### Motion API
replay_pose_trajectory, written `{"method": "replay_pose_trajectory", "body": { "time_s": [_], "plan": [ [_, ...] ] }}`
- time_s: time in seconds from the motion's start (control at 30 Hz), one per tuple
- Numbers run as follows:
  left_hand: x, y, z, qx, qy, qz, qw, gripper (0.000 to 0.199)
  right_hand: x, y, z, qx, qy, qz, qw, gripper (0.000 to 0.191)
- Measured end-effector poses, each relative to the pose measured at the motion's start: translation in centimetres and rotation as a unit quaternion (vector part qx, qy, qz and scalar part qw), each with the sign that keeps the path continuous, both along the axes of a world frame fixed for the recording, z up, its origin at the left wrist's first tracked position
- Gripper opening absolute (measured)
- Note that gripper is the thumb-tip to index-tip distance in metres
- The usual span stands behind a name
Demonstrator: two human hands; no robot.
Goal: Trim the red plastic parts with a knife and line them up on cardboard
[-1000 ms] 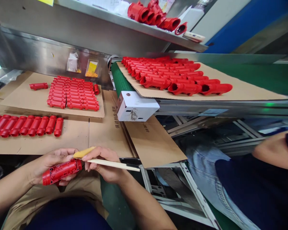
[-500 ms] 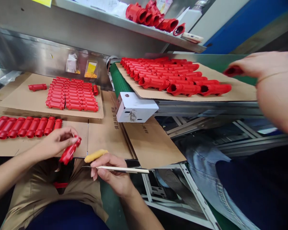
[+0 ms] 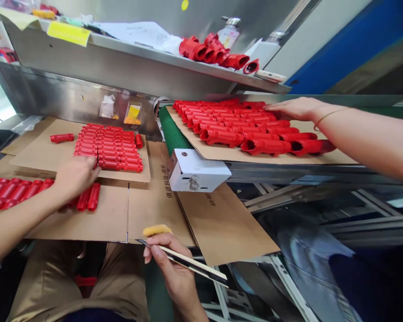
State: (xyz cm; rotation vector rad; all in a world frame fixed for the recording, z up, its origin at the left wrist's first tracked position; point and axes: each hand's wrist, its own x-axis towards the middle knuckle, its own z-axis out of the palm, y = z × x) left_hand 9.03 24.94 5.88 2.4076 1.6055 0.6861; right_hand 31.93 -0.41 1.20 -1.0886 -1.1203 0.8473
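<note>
- The left hand (image 3: pixel 75 174) could knock the block of red tubular housings (image 3: pixel 107 147) out of line, as its bent fingers sit right at the block's near left corner, among closely packed parts.
- The forearm, passing over the row of red tubular housings (image 3: pixel 16 192) to the left of the green conveyor belt (image 3: pixel 174 127), could roll one aside if it dips.
- The pointed tip of the slim pale-and-black tool (image 3: pixel 195 264) sticks out, so it might scratch a housing or prick skin if the hands come together carelessly.
- Left hand: fingers curled and partly closed, palm down, left of the belt; whether they grip a housing cannot be told, as the hand hides the spot.
- Right hand (image 3: pixel 179 279): nearer the wearer than the belt, closed in a pen-like pinch around the tool, with a yellow finger cover (image 3: pixel 156 230) beside the fingers, seemingly worn on one.
- Beyond the belt's near end, more red housings (image 3: pixel 218 134) lie in rows on a cardboard sheet (image 3: pixel 216 154); another person's hand (image 3: pixel 295 108) reaches to their far right side.
</note>
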Motion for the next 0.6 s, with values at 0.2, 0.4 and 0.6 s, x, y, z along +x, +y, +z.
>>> {"method": "replay_pose_trajectory", "body": {
  "time_s": [0.2,0.4,0.6],
  "plan": [
    [-4.9,11.1,2.2,0.083,-0.164,0.08,0.98,0.047,-0.5,0.1,-0.2,-0.019,-0.014,0.019,1.0,0.033],
    [-8.7,9.3,2.0,0.047,-0.247,0.071,0.965,0.046,-0.1,0.2,-0.2,-0.039,-0.069,-0.016,0.997,0.04],
    [-8.0,-9.4,0.0,-0.266,-0.374,-0.038,0.888,0.048,-2.5,1.9,0.0,-0.079,0.055,-0.011,0.995,0.038]
  ]
}}
